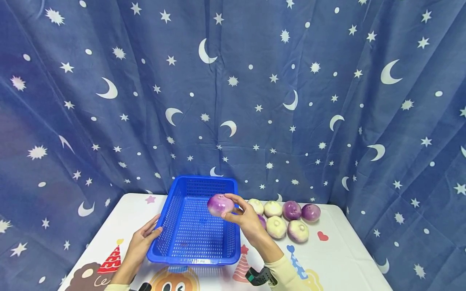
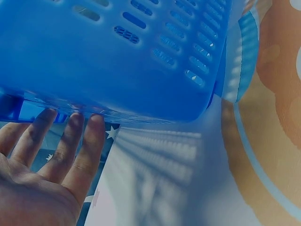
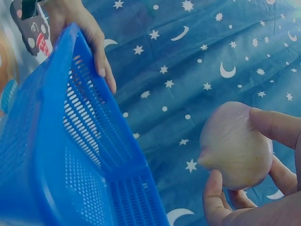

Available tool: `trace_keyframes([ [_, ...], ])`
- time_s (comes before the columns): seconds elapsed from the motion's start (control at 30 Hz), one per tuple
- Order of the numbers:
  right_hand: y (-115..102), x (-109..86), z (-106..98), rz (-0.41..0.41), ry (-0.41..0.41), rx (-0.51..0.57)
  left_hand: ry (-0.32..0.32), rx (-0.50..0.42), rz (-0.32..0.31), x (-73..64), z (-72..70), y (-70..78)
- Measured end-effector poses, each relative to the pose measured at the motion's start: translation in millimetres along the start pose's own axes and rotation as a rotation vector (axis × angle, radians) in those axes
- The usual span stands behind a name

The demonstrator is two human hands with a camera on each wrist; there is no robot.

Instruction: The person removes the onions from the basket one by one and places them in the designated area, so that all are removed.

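A purple-and-white onion (image 1: 220,205) is in my right hand (image 1: 248,221), held between thumb and fingers above the basket. Its pale side, with a pointed tip, faces the right wrist view, where the onion (image 3: 237,146) is large. Below it, the blue perforated plastic basket (image 1: 194,258) stands on the table, and I see nothing lying inside. My left hand (image 1: 140,242) is at the basket's left side. In the left wrist view its fingers (image 2: 70,141) are fairly straight, with the tips against the basket's outer wall (image 2: 94,70).
Right of the basket lie several onions, some pale like the one in front (image 1: 276,227), some purple like the far right one (image 1: 311,213). One is partly hidden behind my right hand. A blue star-and-moon curtain (image 1: 255,121) hangs behind the white printed table (image 1: 338,250).
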State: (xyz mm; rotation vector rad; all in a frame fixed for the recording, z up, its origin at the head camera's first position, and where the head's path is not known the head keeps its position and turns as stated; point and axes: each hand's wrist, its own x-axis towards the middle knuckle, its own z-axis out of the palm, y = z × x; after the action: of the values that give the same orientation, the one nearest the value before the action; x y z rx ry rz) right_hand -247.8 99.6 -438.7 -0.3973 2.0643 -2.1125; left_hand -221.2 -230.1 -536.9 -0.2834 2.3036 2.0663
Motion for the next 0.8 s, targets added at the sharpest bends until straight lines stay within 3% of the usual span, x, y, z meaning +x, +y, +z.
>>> trace_keyframes([
  [0.43, 7, -23.0, -36, 0.036, 0.089, 0.052, -0.005, -0.004, -0.002, -0.1, 0.7, -0.9],
  [0.8, 11, -41.1, -77, 0.052, 0.196, 0.005, -0.003, 0.003, 0.015, -1.3, -0.8, 1.4],
])
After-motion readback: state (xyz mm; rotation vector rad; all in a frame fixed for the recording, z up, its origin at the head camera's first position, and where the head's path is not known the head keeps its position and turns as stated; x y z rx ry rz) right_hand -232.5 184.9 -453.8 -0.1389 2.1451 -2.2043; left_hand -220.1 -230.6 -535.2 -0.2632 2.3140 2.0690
